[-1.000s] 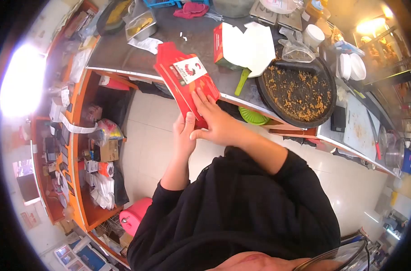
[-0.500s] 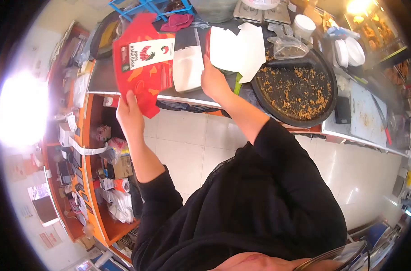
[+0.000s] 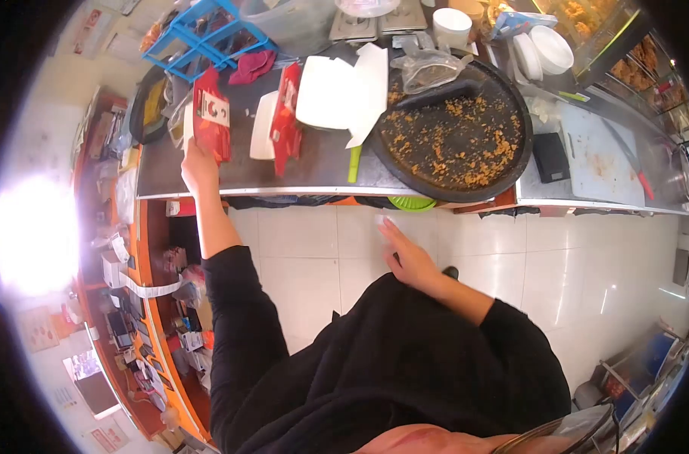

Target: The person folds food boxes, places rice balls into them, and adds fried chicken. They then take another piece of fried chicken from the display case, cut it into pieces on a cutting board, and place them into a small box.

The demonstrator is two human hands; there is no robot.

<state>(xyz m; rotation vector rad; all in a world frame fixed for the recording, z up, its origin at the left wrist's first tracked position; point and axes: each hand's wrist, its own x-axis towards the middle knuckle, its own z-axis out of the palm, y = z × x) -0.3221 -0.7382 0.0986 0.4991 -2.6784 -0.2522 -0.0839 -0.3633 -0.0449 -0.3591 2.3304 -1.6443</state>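
Note:
My left hand (image 3: pixel 201 170) is closed on the lower end of a red printed carton (image 3: pixel 213 125), at the left part of the dark counter. White inner card shows along its left side. Right of it, a second red-and-white carton (image 3: pixel 287 117) rests on the counter, its red panel raised. Beside that lies an opened carton (image 3: pixel 333 92), white inside, with its flaps spread. My right hand (image 3: pixel 410 261) is drawn back from the counter, over the floor near my body. Its fingers are stretched out, and I see nothing held in them.
A large round black pan (image 3: pixel 454 185) with brown crumbs sits right of the cartons, a plastic bag (image 3: pixel 428 72) on its rim. Farther right are a cutting board (image 3: pixel 598 163) and a red-handled knife (image 3: pixel 646 185). A blue rack (image 3: pixel 201 41) and pink cloth (image 3: pixel 252 66) stand behind.
My right hand has left the white-sided carton and moved down toward my body. The red carton in my left hand, spread flat before, now looks narrower and folded. The view has shifted.

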